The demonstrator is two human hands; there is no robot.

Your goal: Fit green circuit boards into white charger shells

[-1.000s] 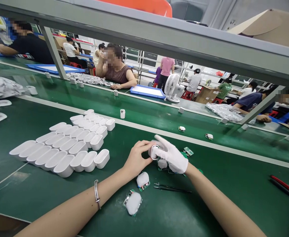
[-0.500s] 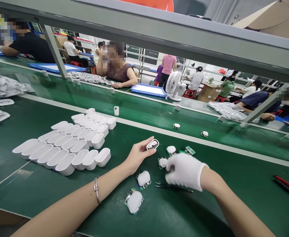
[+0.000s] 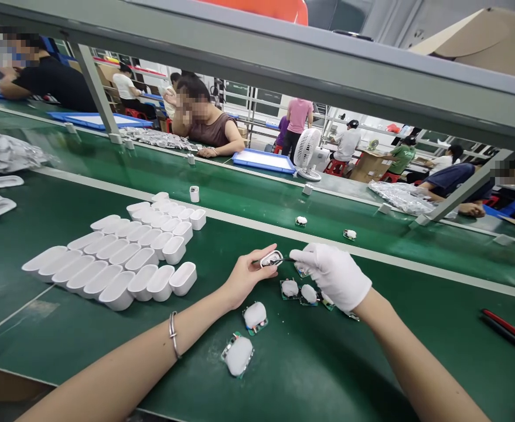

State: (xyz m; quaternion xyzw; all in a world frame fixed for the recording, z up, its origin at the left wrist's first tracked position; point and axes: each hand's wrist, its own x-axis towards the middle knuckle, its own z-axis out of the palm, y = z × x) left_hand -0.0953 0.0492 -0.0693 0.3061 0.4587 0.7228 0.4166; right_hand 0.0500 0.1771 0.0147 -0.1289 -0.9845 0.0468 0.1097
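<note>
My left hand [image 3: 248, 276], bare with a bracelet at the wrist, grips a small white oval housing [image 3: 263, 258] between thumb and fingers, its open side toward me. Dark and metallic parts show inside it. My right hand [image 3: 334, 275], in a white glove, pinches black tweezers [image 3: 287, 259] whose tips reach into the housing's opening. Below the glove lie several green circuit boards with white pads, one board [image 3: 289, 288] nearest the left hand. Closer to me are two more, a board [image 3: 255, 316] and a larger-looking one [image 3: 238, 355].
Rows of empty white housings [image 3: 116, 290] stand at left. Beyond a pale strip, a green belt [image 3: 248, 202] carries one housing [image 3: 194, 194] and two boards [image 3: 301, 221]. Red-and-black-handled pliers [image 3: 510, 331] lie at right. A metal shelf beam [image 3: 257, 58] crosses overhead; co-workers sit opposite.
My right hand has picked up the tweezers from the table and brought their tips to the housing. The items on the far belt have shifted left. My left hand stays nearly still.
</note>
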